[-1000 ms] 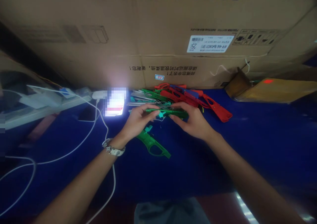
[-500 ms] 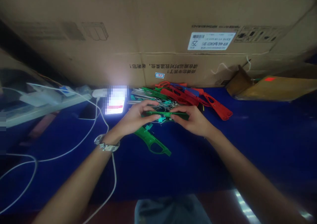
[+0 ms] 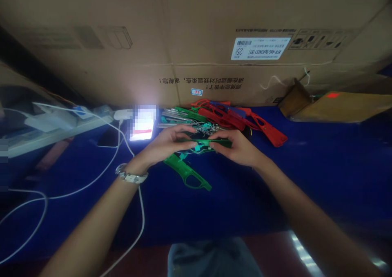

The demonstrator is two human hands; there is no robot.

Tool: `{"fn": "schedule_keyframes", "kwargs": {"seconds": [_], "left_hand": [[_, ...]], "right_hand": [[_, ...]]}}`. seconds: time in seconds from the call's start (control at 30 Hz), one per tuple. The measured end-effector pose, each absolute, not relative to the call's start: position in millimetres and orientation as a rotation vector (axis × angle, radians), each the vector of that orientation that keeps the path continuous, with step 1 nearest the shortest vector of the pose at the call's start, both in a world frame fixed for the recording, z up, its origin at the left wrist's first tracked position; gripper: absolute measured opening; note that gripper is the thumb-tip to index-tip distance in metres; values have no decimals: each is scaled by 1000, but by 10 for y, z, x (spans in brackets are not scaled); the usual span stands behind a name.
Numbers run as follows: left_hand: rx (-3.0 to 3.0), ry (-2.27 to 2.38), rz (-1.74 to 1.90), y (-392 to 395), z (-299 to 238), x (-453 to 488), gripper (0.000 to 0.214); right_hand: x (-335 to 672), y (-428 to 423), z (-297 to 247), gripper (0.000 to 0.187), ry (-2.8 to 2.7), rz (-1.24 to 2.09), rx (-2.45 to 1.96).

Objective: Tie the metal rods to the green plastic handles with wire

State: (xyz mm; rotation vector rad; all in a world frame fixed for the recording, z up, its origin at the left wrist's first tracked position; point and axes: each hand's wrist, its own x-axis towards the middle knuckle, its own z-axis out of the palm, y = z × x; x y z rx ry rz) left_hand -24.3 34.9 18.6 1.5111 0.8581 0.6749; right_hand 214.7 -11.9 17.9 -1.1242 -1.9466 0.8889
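The left hand point(image 3: 167, 145) and right hand point(image 3: 237, 147) pinch one green casing point(image 3: 203, 141) from either side, probably to steady it, near another green piece point(image 3: 183, 170) on the surface point(image 3: 245, 203).

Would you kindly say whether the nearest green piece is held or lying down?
Lying down: the green piece rests on the blue table, while the left hand and right hand hold another green part.
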Motion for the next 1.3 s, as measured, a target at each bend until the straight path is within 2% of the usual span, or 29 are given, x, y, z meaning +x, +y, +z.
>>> {"fn": "schedule_keyframes", "kwargs": {"seconds": [0.27,0.6,1.03,1.3], "left_hand": [[1464,824,570,356,128,-264,46],[1566,801,624,355,156,-248,47],[1582,791,614,350,182,-267,43],[1507,871,616,373,168,-287,40]], "right_hand": [[2079,-133,142,14,-1961,889,-1137],[2059,-128,139,15,-1942,815,-1142],[2088,-114,134,21,-1861,975,-1165],[2065,-133,111,20,-1930,860,-1123]]}}
